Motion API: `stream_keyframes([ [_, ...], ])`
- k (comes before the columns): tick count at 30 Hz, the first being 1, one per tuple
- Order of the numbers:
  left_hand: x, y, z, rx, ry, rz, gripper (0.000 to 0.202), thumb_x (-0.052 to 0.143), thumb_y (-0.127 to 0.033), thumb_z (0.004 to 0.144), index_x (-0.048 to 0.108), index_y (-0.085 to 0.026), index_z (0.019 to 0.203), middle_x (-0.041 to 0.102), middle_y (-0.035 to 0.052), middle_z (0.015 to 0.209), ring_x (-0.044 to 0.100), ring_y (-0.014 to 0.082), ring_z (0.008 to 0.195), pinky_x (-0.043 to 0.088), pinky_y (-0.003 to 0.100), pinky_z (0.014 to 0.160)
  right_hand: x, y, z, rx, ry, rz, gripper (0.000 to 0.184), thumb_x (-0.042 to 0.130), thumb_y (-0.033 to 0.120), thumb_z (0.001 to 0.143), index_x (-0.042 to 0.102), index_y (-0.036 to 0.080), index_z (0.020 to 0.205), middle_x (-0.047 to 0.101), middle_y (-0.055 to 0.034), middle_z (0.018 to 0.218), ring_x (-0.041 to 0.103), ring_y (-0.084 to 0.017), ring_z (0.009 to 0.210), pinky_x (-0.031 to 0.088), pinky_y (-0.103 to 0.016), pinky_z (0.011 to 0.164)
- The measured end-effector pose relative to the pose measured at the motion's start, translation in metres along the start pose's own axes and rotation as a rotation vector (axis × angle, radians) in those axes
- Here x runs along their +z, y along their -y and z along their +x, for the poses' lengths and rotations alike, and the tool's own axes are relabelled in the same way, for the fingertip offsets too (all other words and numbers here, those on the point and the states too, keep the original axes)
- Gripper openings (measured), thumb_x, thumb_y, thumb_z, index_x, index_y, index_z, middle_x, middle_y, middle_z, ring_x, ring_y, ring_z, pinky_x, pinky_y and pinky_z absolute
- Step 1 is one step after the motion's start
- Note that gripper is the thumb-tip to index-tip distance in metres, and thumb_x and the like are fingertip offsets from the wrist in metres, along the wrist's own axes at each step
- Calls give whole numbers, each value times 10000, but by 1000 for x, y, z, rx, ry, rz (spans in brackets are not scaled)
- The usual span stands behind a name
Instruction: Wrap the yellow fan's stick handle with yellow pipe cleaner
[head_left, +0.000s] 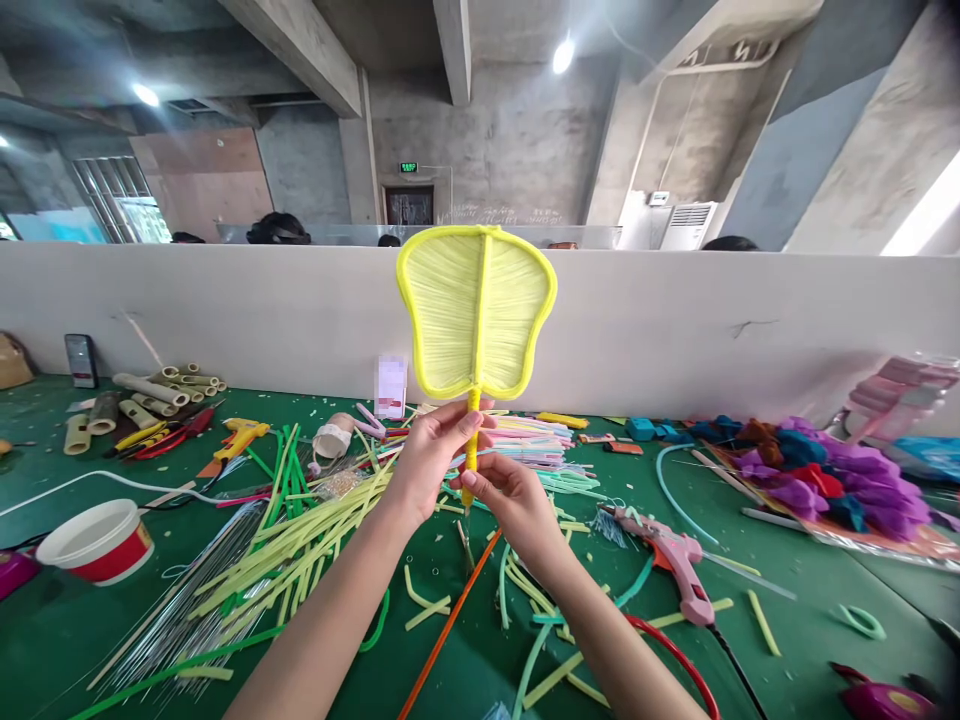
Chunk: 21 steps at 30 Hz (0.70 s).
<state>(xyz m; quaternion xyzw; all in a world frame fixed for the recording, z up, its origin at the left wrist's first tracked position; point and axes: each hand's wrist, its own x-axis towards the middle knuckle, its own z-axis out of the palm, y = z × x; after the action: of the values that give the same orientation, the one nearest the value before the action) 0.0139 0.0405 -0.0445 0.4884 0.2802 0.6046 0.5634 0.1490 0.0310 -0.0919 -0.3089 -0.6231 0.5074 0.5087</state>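
Note:
A yellow hand fan (444, 310) with a fuzzy rim and a central rib stands upright in front of me, above the table. My left hand (431, 455) is closed round the upper part of its yellow wrapped handle. Just below, my right hand (517, 505) pinches the handle's lower end between thumb and fingers. Behind my left forearm lies a heap of pale yellow-green fuzzy stems (300, 555). An orange stem (448, 630) lies on the table between my forearms.
A pink glue gun (679, 560) lies right, beside purple, red and blue fuzzy pieces (847, 480). To the left are a paper cup (97, 545), bundled metal wires (191, 600), a yellow glue gun (240, 440), pliers and bamboo tubes. A white partition (187, 305) edges the green table.

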Motion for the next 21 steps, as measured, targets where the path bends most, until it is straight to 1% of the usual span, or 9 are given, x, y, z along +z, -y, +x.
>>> stream_keyframes([
  [3,1,1,-1,7,18,33,308,777,-373,811,769,-184,1054,753,76,924,683,154,781,542,284,777,-1,0,0,-8,-5,-6,310,768,479,797,702,188,883,735,-58,854,684,-223,818,526,-346,801],
  [6,2,1,-1,-13,47,73,321,766,-417,815,778,-163,1011,759,99,866,704,194,819,545,316,804,-1,1,-1,-21,-24,-13,288,755,457,818,714,193,925,742,-68,922,683,-231,853,531,-351,810],
  [9,3,3,-1,-47,125,83,317,760,-415,821,781,-149,992,762,129,895,723,227,844,552,333,798,-2,3,-2,-40,-29,-5,283,733,439,844,726,190,979,751,-83,965,690,-244,887,536,-371,838],
  [12,3,6,-1,-66,188,57,309,730,-421,847,774,-150,988,759,138,927,730,235,844,556,321,751,-1,3,-2,-42,-27,8,293,734,435,844,721,184,995,754,-93,988,696,-253,917,543,-387,856],
  [15,3,8,0,-99,191,46,310,723,-432,849,770,-145,957,759,133,868,732,233,792,551,312,684,1,3,-1,-14,-33,27,332,749,454,822,702,181,1005,756,-95,992,704,-260,936,551,-393,854],
  [21,6,9,0,-95,133,55,338,733,-464,827,757,-133,894,760,130,826,730,233,752,548,316,663,2,3,1,7,-14,21,372,735,510,817,699,179,983,760,-101,1000,709,-265,949,564,-392,853],
])
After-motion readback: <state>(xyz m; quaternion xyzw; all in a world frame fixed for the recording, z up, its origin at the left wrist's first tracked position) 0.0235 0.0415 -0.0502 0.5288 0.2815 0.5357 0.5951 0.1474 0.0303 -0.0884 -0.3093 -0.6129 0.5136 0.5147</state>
